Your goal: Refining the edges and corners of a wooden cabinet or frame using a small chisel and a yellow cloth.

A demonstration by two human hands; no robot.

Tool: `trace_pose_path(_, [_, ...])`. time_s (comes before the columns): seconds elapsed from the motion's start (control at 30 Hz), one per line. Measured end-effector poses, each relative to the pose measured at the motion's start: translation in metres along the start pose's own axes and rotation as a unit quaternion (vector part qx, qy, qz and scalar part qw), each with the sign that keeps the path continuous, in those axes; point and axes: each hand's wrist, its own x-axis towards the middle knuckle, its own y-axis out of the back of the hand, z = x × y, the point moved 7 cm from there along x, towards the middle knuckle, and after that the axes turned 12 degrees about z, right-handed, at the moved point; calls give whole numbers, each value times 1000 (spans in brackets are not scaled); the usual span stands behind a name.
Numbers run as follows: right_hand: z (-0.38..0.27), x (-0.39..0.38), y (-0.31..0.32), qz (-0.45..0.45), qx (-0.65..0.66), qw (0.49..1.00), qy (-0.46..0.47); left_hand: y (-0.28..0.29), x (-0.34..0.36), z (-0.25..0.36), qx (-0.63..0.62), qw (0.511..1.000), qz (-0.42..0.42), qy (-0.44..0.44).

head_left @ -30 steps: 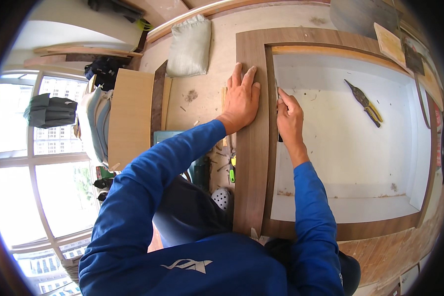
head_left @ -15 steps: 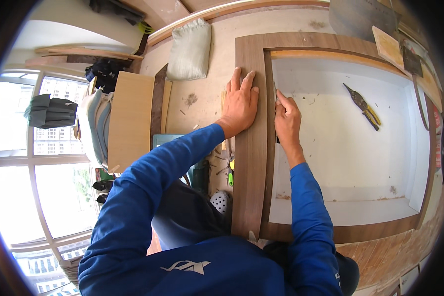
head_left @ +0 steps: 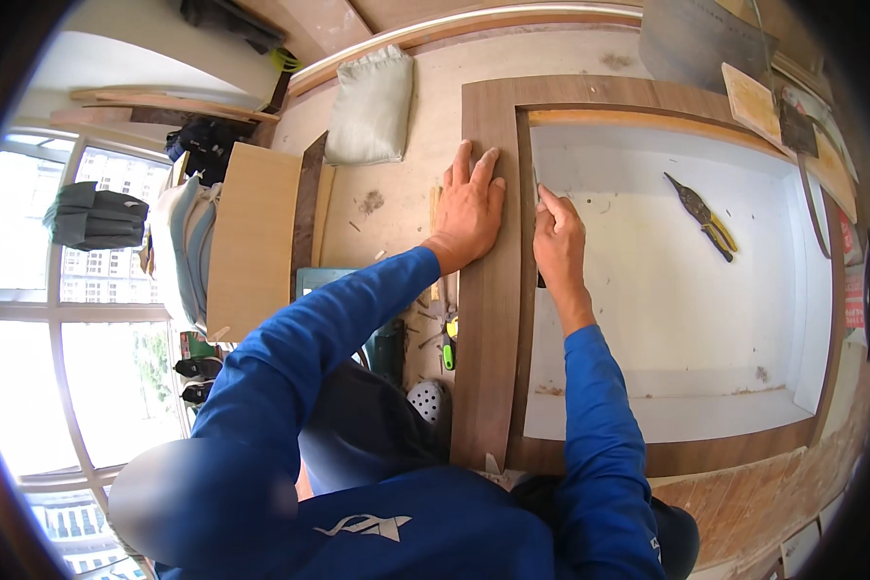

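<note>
My left hand [head_left: 470,207] lies flat on the wide brown wood-grain board [head_left: 489,319] of a large frame, its fingers spread toward the far end. Just right of it, my right hand [head_left: 560,240] is closed around a slim hand tool [head_left: 536,177]. The tool's thin tip shows past the index finger, close against the inner edge of the board. A dark end shows under the palm; the rest is hidden, so its exact kind cannot be made out. Inside the frame, on the white panel [head_left: 648,309], lie pliers [head_left: 703,218] with yellow-and-black handles.
A pale sack [head_left: 370,104] lies beyond my left hand. Left of the frame are a green-handled tool [head_left: 449,356], wood scraps and a plain board [head_left: 252,242]. Wood pieces [head_left: 753,105] lean at the far right corner. A blurred patch covers part of my left sleeve.
The whole view has shifted slightly. Both hands stay in nearly the same places on the frame, the right still holding the slim tool. A blurred patch now appears at lower left.
</note>
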Motion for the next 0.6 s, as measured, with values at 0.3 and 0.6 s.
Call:
trace_pose_path(0.3, [-19, 3, 2, -10, -66, 998, 7, 1, 0, -1, 22, 1000, -7, 3])
trace_pose_path(0.6, [-21, 13, 4, -22, -55, 998, -14, 2, 0, 2, 6, 1000, -9, 11])
